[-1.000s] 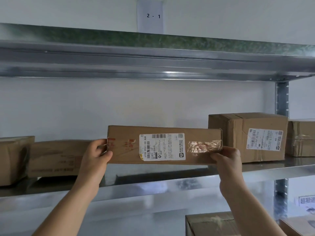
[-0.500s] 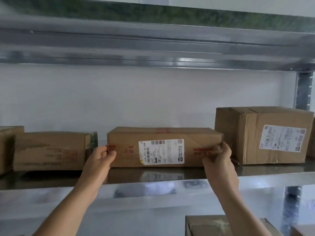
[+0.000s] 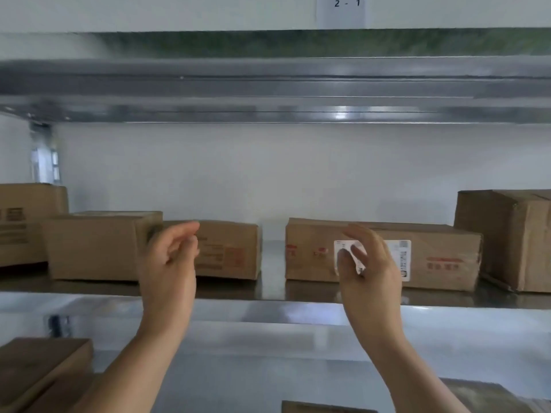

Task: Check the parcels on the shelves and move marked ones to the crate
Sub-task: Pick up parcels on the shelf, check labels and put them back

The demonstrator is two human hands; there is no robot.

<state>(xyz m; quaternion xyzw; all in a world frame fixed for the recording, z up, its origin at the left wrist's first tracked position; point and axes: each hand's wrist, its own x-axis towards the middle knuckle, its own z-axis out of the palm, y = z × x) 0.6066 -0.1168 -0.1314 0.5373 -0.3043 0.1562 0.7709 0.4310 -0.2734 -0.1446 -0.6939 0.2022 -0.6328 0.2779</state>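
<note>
Released since the previous frame, the labelled parcel (image 3: pixel 441 257) sits flat on the shelf (image 3: pixel 268 311). Left hand (image 3: pixel 170 263) and right hand (image 3: pixel 369 272) hover before it, fingers loosely curled, apparently empty despite blur.

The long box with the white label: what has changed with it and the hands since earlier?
The long box was lowered from the air onto the shelf and now stands there. The left hand and the right hand let go of its ends and hover empty in front. The big box beside it stayed put.
</note>
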